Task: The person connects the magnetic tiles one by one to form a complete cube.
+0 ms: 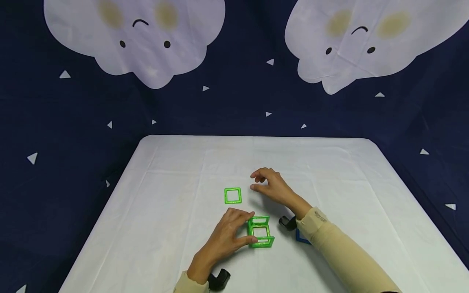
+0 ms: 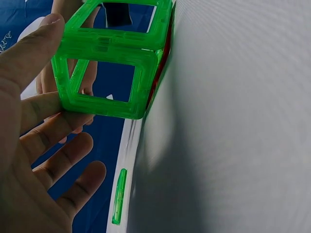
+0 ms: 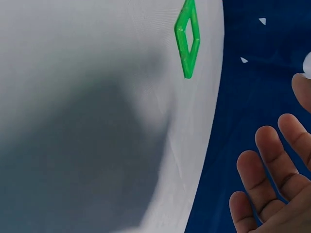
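"One green box (image 2: 107,43) of joined frames: where?"

"On the white table (image 1: 176,228), the left hand (image 1: 229,232) pinching its left side with thumb and finger."

"The right hand (image 1: 275,189)?"

"Empty, fingers loosely bent, beyond the box; a loose green square (image 1: 226,195) lies beyond the box too, leftward."

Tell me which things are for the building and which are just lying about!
For the building, it seems:
joined green squares, pinched by the left hand
right hand, holding nothing
loose green square, probably

Just lying about:
blue piece, partly hidden by the right sleeve; maybe a spare
cloud cloth behind the table, just scenery
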A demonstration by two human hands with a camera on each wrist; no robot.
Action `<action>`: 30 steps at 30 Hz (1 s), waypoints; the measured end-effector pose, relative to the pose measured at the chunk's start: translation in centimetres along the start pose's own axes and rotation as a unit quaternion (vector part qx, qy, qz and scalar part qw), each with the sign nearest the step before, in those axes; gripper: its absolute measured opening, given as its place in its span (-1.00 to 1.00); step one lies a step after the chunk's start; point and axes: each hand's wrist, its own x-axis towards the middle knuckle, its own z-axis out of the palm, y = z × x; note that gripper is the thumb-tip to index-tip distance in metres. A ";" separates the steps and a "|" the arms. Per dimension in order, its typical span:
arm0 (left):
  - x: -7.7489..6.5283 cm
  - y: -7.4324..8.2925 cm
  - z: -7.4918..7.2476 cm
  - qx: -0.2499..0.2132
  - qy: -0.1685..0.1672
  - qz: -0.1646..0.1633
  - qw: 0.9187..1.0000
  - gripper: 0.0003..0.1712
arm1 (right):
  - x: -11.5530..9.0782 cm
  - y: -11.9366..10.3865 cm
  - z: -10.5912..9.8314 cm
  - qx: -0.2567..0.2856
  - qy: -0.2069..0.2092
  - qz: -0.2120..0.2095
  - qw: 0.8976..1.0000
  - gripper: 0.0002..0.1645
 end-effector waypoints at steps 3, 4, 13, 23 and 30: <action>-0.1 0.0 -0.1 -0.006 -0.002 -0.004 1.000 -0.24 | 0.7 0.0 0.4 -0.009 -0.012 -0.006 1.000 -0.58; 0.0 0.1 -0.1 -0.008 -0.002 -0.005 1.000 -0.24 | 0.9 0.0 0.6 -0.012 -0.015 -0.008 1.000 -0.57; -0.1 0.1 -0.2 -0.011 -0.006 -0.009 1.000 -0.24 | 2.5 0.2 1.9 -0.065 -0.072 -0.046 0.994 -0.52; -0.1 0.1 -0.2 -0.009 -0.010 -0.008 1.000 -0.23 | 3.4 0.8 3.4 -0.133 -0.120 -0.046 0.983 -0.45; -0.1 0.0 -0.2 -0.002 -0.010 -0.005 1.000 -0.22 | 3.7 1.2 4.0 -0.148 -0.125 -0.042 0.980 -0.45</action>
